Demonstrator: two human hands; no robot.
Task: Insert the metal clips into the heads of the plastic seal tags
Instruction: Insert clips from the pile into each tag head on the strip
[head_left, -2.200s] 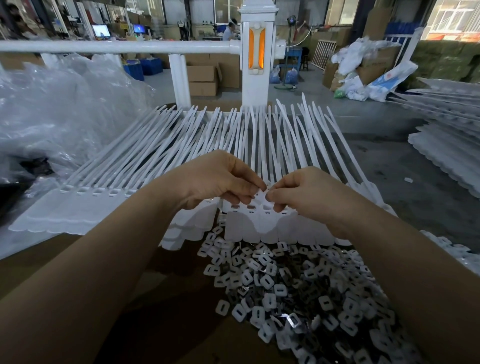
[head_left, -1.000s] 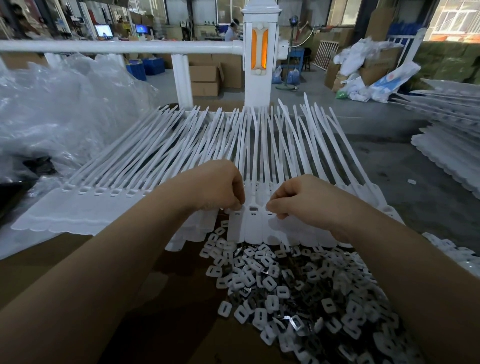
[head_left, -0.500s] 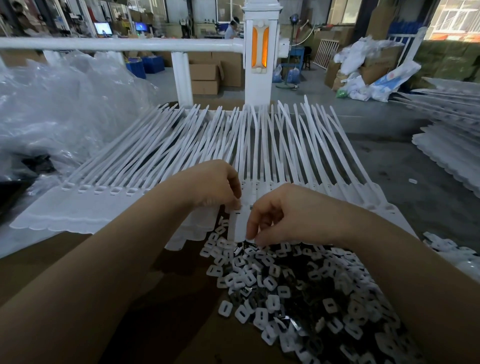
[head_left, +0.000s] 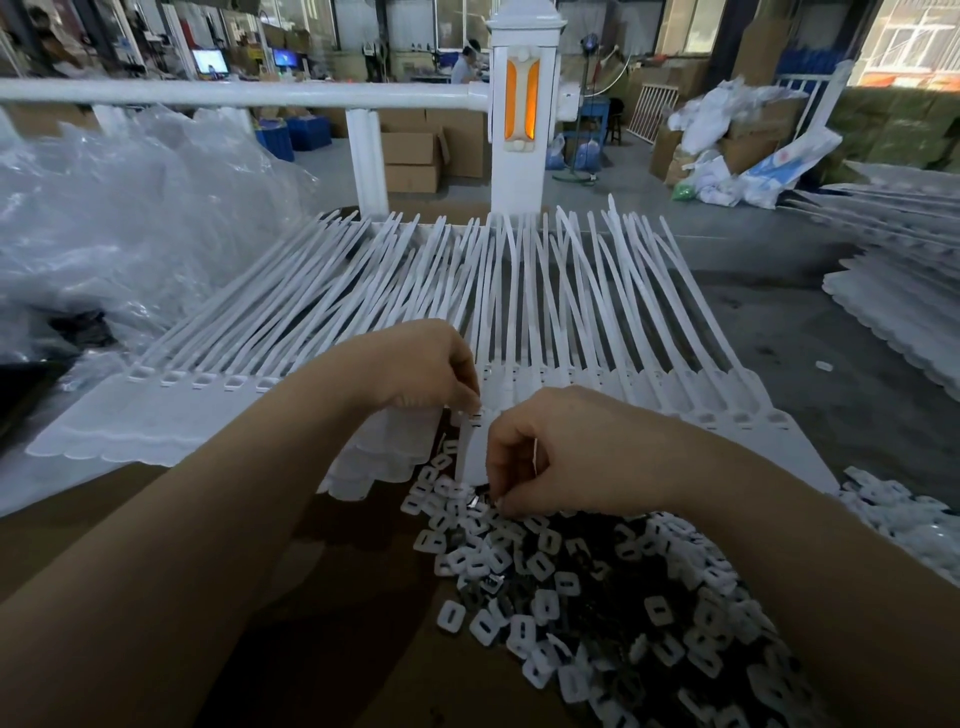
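A fanned row of white plastic seal tags (head_left: 519, 312) is steadied at one head by the curled left hand (head_left: 421, 369), fingertips pressed down there. The right hand (head_left: 566, 457) is dipped into the heap of small metal clips (head_left: 571, 582), fingers pinched; whether a clip is held cannot be told.

White seal tags (head_left: 467, 291), white-and-silver clips (head_left: 597, 582)

left hand (head_left: 415, 364) pinching seal tags (head_left: 519, 312) | right hand (head_left: 561, 457) fingertips in clips (head_left: 571, 597)
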